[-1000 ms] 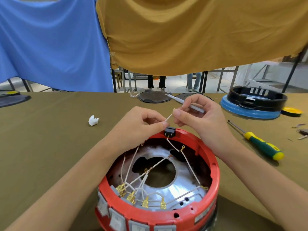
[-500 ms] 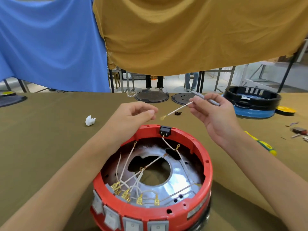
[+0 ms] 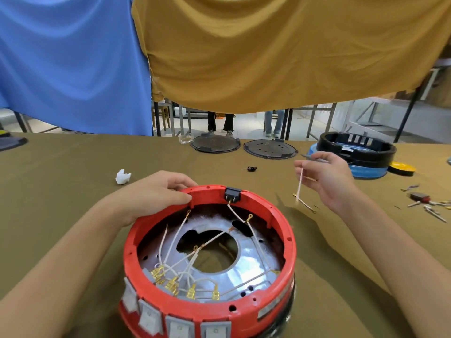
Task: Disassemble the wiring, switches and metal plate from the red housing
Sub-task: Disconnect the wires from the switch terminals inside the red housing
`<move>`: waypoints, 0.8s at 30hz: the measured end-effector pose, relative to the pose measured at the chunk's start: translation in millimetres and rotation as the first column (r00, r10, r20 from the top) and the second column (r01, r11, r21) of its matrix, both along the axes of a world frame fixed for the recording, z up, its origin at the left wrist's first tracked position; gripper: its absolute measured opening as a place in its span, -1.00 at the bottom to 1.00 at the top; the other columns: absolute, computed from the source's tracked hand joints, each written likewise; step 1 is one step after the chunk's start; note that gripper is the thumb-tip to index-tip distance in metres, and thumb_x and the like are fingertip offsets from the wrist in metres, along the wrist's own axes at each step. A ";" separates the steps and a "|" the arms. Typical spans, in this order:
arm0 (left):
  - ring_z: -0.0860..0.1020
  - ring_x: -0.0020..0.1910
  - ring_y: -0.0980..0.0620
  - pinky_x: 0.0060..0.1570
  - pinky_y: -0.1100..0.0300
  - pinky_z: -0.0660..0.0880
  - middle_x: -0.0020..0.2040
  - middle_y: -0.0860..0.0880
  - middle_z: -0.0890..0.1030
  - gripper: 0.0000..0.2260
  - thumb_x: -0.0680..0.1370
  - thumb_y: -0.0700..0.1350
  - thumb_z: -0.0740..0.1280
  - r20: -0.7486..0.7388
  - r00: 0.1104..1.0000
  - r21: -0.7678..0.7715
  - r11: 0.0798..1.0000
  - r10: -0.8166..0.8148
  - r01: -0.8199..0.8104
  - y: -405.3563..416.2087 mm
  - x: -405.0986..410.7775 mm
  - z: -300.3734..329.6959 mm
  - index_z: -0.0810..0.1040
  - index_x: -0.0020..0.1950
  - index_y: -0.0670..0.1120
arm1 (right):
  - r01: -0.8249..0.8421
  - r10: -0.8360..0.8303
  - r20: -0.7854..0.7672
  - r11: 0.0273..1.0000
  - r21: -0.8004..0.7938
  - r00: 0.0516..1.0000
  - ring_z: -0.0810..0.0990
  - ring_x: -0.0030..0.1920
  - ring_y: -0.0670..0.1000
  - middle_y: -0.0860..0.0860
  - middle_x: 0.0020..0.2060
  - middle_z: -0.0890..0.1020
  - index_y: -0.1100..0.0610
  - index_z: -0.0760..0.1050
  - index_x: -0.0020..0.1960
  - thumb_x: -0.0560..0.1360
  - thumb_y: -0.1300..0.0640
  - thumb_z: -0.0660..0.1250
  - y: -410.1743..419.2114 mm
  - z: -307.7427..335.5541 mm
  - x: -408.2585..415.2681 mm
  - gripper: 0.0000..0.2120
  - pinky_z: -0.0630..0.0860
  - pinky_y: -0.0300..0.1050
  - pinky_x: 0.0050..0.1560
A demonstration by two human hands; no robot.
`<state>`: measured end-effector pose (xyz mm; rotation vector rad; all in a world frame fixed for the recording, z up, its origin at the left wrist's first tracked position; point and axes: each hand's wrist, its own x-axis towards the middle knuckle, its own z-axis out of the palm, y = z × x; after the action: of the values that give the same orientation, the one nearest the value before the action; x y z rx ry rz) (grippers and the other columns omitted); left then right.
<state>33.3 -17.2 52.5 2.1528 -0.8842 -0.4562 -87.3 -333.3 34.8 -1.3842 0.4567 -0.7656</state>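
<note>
One freed wire (image 3: 299, 183) is pinched in the right hand (image 3: 327, 178); the left hand (image 3: 156, 191) grips the red housing (image 3: 273, 215). Remaining wiring (image 3: 185, 252), switches (image 3: 148, 318) and metal plate (image 3: 251, 259) apparently still fitted.

A workshop: a cloth-covered workbench (image 3: 61, 191) strewn with dismantled appliance parts (image 3: 269, 148), loose screws (image 3: 432, 208), and hanging fabric partitions (image 3: 268, 52).
</note>
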 end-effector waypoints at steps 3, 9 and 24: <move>0.70 -0.08 0.06 -0.01 0.12 0.56 -0.03 0.09 0.72 -0.82 0.60 -0.12 0.35 0.002 1.000 -0.067 0.998 -0.007 0.007 -3.1 2.8 -4.9 0.67 0.03 0.16 | -0.075 0.014 -0.200 0.951 -0.301 0.980 0.63 -0.22 0.04 0.14 -0.04 0.69 0.16 0.41 0.01 0.57 0.40 0.29 -2.0 -10.1 3.5 -0.83 0.63 -0.10 -0.16; 0.68 -0.06 0.14 0.00 0.19 0.51 -0.04 0.12 0.72 -0.86 0.57 -0.10 0.40 0.049 0.999 -0.145 0.989 0.002 0.005 -8.4 7.9 -12.7 0.68 0.05 0.13 | -0.258 -0.176 -0.452 0.620 -0.741 0.874 0.60 -0.11 -0.14 -0.07 -0.03 0.66 -0.01 0.41 -0.11 0.55 0.29 0.37 -9.9 -33.3 10.7 -0.76 0.45 -0.23 -0.19; 0.69 -0.06 0.04 -0.05 0.13 0.61 0.00 0.07 0.71 -0.83 0.57 -0.17 0.39 -0.100 0.994 -0.087 0.995 0.042 -0.050 4.7 5.4 0.4 0.66 0.06 0.09 | -0.132 0.139 -0.026 0.840 -0.526 0.990 0.66 -0.17 0.03 0.03 -0.13 0.73 0.08 0.46 0.02 0.67 0.13 0.22 30.7 -10.1 8.0 -0.92 0.57 -0.05 -0.14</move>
<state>38.7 -12.5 52.9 2.0465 -0.7843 -0.4855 -79.3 -302.6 24.7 -1.9027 0.1296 -0.8161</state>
